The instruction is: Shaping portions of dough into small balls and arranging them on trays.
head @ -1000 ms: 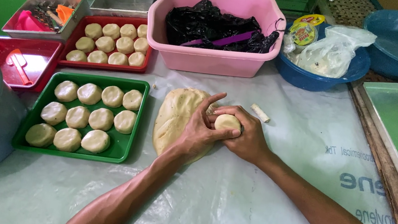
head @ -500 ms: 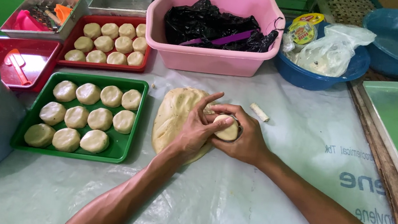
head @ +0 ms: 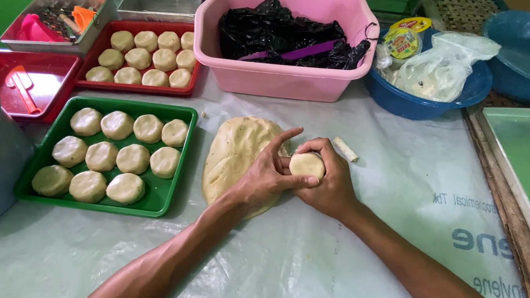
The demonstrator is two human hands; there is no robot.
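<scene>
Head view, dough ball (head: 307, 164) half hidden by right hand (head: 331, 187), left hand (head: 261, 182)

In the upper right of the frame, a round packet with a yellow, red and green label (head: 403, 41) stands at the left inside edge of the dark blue bowl (head: 418, 106), just beside a knotted clear plastic bag (head: 443, 70) of pale contents. A crumpled black plastic bag (head: 279, 33) fills the pink tub (head: 273, 79) at upper centre. Blue printed lettering (head: 479, 243) runs across the clear plastic sheet (head: 304, 268) at right.
</scene>
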